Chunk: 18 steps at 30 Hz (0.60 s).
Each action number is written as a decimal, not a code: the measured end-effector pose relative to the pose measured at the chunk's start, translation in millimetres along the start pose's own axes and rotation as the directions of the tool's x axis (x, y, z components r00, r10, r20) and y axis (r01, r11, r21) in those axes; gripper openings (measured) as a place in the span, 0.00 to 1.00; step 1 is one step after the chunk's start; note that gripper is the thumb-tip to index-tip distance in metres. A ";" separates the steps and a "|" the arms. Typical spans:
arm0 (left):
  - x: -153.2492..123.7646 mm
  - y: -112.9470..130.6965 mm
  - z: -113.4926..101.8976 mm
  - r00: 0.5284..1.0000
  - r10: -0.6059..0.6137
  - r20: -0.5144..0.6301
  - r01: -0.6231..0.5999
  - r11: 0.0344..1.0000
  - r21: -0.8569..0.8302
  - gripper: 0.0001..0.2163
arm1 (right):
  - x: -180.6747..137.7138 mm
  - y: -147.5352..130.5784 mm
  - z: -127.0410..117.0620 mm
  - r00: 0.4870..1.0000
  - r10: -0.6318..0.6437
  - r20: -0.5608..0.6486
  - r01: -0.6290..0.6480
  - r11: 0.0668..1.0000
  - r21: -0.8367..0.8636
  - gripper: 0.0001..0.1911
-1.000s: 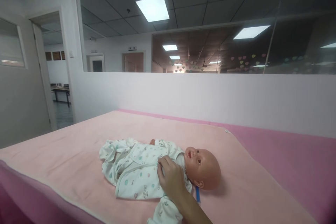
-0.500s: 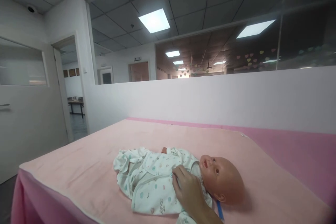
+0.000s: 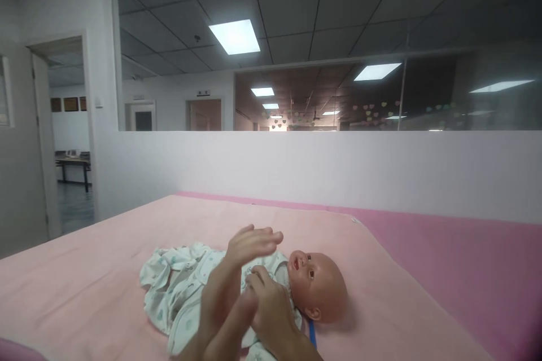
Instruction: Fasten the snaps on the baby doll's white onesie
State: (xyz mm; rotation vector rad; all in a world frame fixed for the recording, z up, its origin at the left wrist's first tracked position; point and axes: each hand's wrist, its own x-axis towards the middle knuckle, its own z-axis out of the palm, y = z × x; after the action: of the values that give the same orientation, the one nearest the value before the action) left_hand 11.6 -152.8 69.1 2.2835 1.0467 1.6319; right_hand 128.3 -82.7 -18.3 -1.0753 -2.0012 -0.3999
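Observation:
A baby doll (image 3: pixel 324 287) lies on its back on a pink cloth, its bald head to the right. It wears a white baby shirt (image 3: pixel 186 316) with small green and grey prints, bunched at the left end. My right hand (image 3: pixel 273 310) is at the doll's upper chest, bent fingers closed at the shirt front. Raised in front of the doll's body, my left hand (image 3: pixel 249 254) has its fingers stretched to the right and holds nothing. It covers the middle of the shirt and partly overlaps my right hand.
The pale pink cloth (image 3: pixel 105 271) covers the table, with a darker pink cover (image 3: pixel 466 254) beneath at the right and back. A white wall (image 3: pixel 339 169) with a wide window above stands behind. An open doorway (image 3: pixel 71 180) is at the left.
My left hand has come into view from below, fingers outstretched. My right hand stays at the doll's chest. The view has turned right, so the doll appears further left.

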 end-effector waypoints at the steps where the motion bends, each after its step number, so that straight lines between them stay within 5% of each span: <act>1: 13.9 -3.6 2.7 0.999 0.011 0.032 -0.010 0.999 -0.040 0.18 | -0.8 0.9 -4.6 0.999 -0.005 0.036 0.004 1.000 0.013 0.08; 4: 39.8 -26.3 6.9 0.971 -0.037 0.236 0.051 0.997 -0.052 0.16 | -5.3 4.6 -21.1 0.994 0.018 0.106 -0.025 0.998 0.065 0.09; 10: 19.7 -90.1 3.6 0.900 -0.187 0.394 0.023 0.923 0.385 0.17 | -23.5 12.5 -63.1 0.984 0.164 0.073 -0.173 0.973 0.151 0.08; 18: -1.2 -104.3 -12.5 0.822 -0.229 0.521 -0.002 0.914 0.405 0.15 | -82.5 35.9 -72.5 0.952 0.302 0.056 -0.281 0.929 -0.242 0.09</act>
State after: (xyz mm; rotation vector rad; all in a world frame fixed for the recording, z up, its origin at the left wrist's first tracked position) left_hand -46.6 -79.0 22.1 2.6210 1.3921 0.6449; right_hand 219.4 -150.0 -40.8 -1.5403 -1.8652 -0.4384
